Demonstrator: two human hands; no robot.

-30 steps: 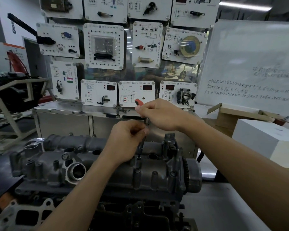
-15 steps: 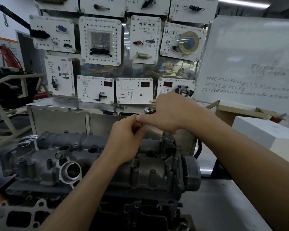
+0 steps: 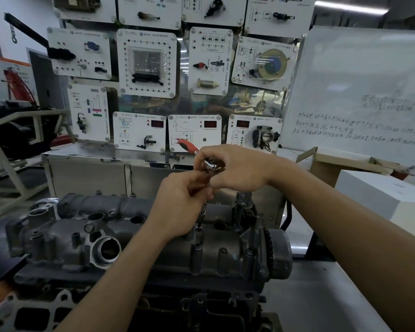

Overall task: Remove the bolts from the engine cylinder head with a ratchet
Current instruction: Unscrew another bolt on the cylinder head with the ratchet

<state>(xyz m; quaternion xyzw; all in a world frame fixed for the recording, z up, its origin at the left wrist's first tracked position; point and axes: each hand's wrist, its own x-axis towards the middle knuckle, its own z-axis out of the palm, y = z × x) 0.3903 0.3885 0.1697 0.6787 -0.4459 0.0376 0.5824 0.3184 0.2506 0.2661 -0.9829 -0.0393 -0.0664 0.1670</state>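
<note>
Dark grey cast metal fills the lower middle of the view: the engine cylinder head (image 3: 153, 248) sits on a bench (image 3: 333, 295) in front of us, its long side running left to right. A chrome ratchet (image 3: 210, 164) stands above its right-centre, with the red handle (image 3: 187, 143) pointing up and away to the left. From the ratchet a thin dark extension bar (image 3: 203, 212) runs down, slightly tilted, to a socket (image 3: 198, 228) seated on top of the cylinder head. The bolt beneath it is hidden.

Our right hand (image 3: 237, 172) curls its fingers round the head of the ratchet from the right. Our left hand (image 3: 182, 204) grips the upper part of the extension bar, fingers wrapped round it.

We judge the cylinder head heavy and rigid, unlikely to shift under turning. The ratchet and extension bar look like hard, smooth steel, possibly slick if oily. The tall bar could lean off the bolt, so steadying it with one hand while the other takes the red handle seems the surest hold. A freed bolt would be small and easy to drop.
</note>
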